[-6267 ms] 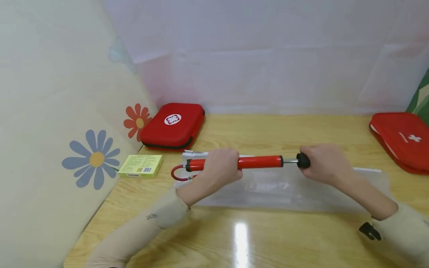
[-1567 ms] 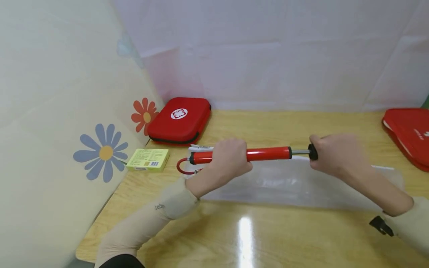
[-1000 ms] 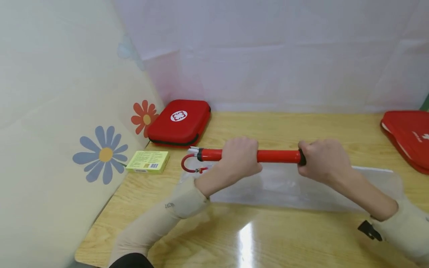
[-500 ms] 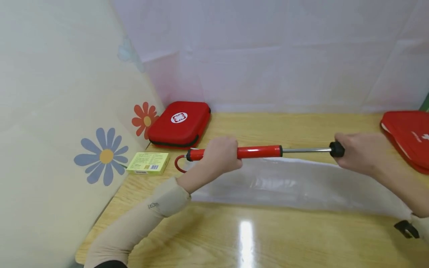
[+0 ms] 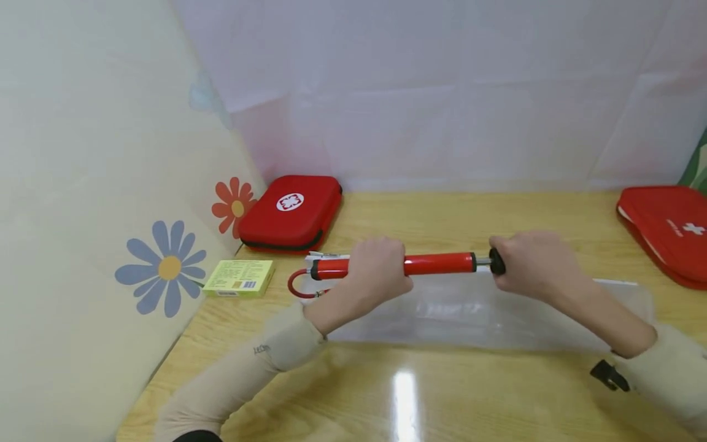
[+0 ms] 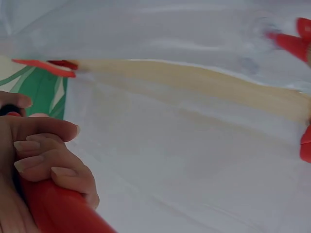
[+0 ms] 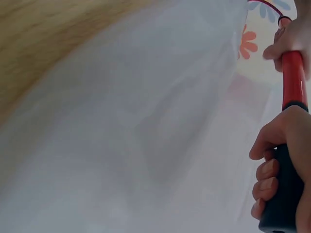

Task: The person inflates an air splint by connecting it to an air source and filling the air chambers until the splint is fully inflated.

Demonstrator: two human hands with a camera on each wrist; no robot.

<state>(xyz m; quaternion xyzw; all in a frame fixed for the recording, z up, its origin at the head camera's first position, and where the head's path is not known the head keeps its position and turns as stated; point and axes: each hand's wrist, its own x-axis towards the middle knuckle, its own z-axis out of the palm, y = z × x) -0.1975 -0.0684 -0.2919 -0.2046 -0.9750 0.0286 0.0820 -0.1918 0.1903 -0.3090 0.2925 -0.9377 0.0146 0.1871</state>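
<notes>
The person's left arm (image 5: pixel 243 374) slants in from the lower left and the right arm (image 5: pixel 602 316) from the lower right. The left hand (image 5: pixel 380 270) is wrapped round a red pump (image 5: pixel 439 264), and the right hand (image 5: pixel 536 267) grips its black handle (image 7: pixel 286 196), fingers (image 7: pixel 265 186) curled close, a short stretch of metal rod (image 5: pixel 483 261) showing beside that handle. The pump is held nearly level above a clear plastic bag (image 5: pixel 453 316) on the tabletop (image 5: pixel 469 393). The left hand covers part of the pump, and the red hose (image 5: pixel 290 284) loops back until its end is lost behind the left wrist. In the head view the right hand hides most of the handle; a red pouch (image 5: pixel 665 236) is cut off by the right edge. A blurred red piece (image 6: pixel 294 46) at the left wrist view's edge may be the hose's end, though it is hard to tell
</notes>
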